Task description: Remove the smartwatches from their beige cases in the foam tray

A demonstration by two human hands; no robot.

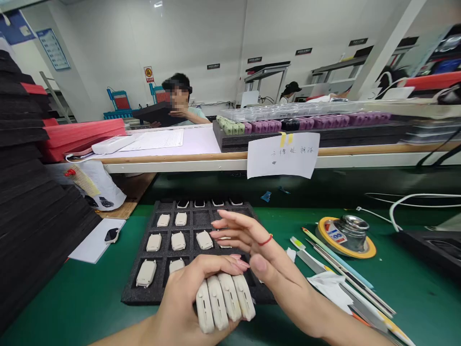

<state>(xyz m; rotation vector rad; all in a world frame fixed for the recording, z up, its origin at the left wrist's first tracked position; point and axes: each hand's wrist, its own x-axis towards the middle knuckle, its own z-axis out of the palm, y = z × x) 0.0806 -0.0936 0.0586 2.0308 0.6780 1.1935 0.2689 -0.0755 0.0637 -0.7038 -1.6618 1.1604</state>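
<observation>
My left hand [194,293] is wrapped around several off-white smartwatch cases [226,302], standing side by side with their slotted edges towards me. Its thumb lies across their far ends. My right hand [273,269], with a red string at the wrist, hangs just right of them, fingers stretched out and apart from the thumb, nothing visible in it. Beneath both hands lies a black foam tray [140,259] with square pockets. Several pockets hold similar watch cases [178,241]; the far row has black screens facing up. My hands hide part of the near rows.
Right of the tray lie a toothbrush [298,243], metal tools, a crumpled tissue [333,286] and a round dispenser [347,235] with a yellow rim. A watch [112,235] rests on a white pad at left. Black foam trays [32,202] are stacked there. A shelf [173,166] spans the back.
</observation>
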